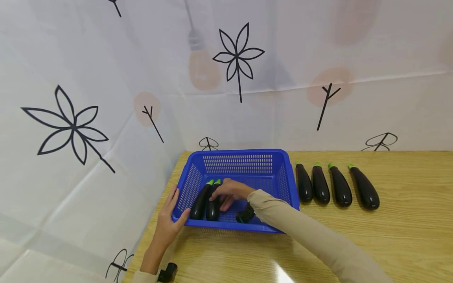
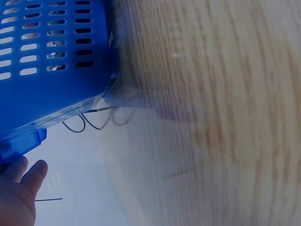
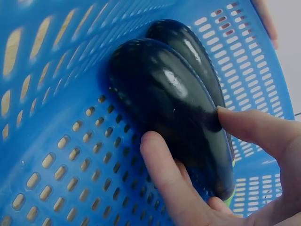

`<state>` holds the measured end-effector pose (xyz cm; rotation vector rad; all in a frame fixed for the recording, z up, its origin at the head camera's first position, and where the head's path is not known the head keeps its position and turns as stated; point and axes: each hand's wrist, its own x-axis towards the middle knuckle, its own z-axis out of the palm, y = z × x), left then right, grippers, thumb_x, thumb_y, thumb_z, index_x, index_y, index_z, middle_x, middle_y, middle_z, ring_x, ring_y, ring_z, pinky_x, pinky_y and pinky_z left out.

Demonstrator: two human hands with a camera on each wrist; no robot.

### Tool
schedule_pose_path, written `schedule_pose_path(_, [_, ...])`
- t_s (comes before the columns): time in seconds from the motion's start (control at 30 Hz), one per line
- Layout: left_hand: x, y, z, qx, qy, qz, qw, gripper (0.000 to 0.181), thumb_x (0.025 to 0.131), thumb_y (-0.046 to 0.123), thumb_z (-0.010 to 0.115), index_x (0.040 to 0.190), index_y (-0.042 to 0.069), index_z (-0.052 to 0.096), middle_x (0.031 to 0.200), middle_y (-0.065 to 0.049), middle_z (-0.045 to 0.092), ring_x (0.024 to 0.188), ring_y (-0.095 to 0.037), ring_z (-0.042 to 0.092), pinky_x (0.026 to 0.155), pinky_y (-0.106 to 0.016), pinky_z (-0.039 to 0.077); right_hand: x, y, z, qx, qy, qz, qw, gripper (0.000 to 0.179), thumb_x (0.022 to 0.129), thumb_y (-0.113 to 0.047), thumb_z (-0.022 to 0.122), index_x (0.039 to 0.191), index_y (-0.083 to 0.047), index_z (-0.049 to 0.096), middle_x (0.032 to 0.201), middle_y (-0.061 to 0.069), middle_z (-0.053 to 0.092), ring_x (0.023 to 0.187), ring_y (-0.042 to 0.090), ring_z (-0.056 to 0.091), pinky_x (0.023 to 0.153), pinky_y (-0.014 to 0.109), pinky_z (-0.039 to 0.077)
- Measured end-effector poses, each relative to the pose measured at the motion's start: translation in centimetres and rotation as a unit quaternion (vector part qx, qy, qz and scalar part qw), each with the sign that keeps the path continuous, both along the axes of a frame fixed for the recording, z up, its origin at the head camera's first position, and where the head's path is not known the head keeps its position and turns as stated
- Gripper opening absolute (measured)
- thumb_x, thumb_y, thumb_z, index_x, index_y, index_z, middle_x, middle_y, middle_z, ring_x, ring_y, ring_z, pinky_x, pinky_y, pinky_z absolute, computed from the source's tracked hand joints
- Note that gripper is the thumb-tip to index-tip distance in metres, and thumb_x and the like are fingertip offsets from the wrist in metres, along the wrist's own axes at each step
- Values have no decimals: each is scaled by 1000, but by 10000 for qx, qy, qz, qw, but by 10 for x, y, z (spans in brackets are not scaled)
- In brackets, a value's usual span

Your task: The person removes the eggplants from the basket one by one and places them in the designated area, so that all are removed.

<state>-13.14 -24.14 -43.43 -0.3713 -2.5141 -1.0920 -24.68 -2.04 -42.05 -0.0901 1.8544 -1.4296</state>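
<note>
In the head view, a blue plastic basket (image 1: 244,152) holds two dark eggplants side by side at its left end. My right hand (image 1: 230,191) reaches inside and grips the right-hand eggplant (image 1: 213,210). The right wrist view has this eggplant (image 3: 160,84) between the thumb and the fingers, its rounded end free. The other eggplant (image 1: 199,203) lies just left of it, against the basket's side. My left hand (image 1: 168,220) holds the basket's near left corner, thumb at the front rim and fingers along the left rim. In the left wrist view its fingertips (image 2: 34,176) are right below the rim.
Several eggplants (image 1: 342,188) lie in a row on the wooden table (image 1: 407,224), right of the basket, green stems pointing away. A patterned white cloth (image 1: 283,110) hangs behind and at the left. Dark wrist devices (image 1: 168,272) sit on both arms.
</note>
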Motion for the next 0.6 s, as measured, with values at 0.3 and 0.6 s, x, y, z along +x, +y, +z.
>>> schedule_pose_path(0.3, [-2, 0, -2, -58, 86, 16, 9999, 71, 84, 15, 68, 145, 1, 35, 152, -11, 28, 132, -36, 36, 95, -52, 37, -2, 8, 3, -104, 133, -22, 9999, 19, 73, -9, 74, 85, 3, 67, 78, 22, 68, 62, 30, 67, 60, 39, 56])
schedule_pose_path(0.6, [-1, 0, -1, -44, 95, 44, 9999, 70, 84, 13, 68, 144, 0, 36, 151, -15, 29, 131, -37, 37, 94, -52, 38, 0, 18, 21, -814, -112, 172, 9965, 16, 78, -9, 68, 88, 3, 67, 84, 23, 68, 61, 29, 66, 64, 44, 56])
